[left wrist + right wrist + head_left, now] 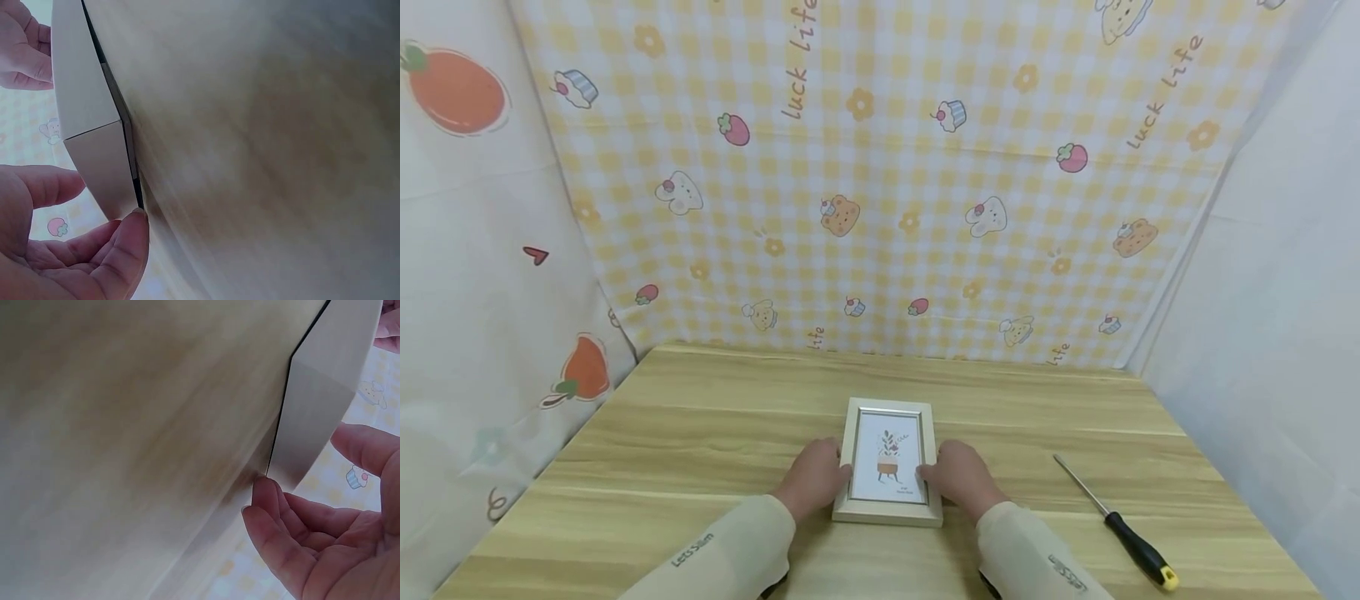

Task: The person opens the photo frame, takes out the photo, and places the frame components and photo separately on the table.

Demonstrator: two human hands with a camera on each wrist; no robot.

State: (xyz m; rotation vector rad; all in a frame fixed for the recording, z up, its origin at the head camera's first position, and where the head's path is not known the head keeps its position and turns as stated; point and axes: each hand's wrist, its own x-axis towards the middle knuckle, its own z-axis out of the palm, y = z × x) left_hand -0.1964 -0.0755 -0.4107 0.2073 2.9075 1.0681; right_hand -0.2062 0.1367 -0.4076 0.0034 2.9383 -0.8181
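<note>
one cream, silver-lined rectangular picture frame (887,512) is between my two hands, over the middle of the pale wood-grain table (700,442); inside it is one white paper print (888,457) of a potted plant. my left hand (815,482) and right hand (960,477) pinch its long sides, cream-sleeved forearms (730,546) angled inward. one black-handled, yellow-ended metal screwdriver (1117,529) lies to the right.
</note>
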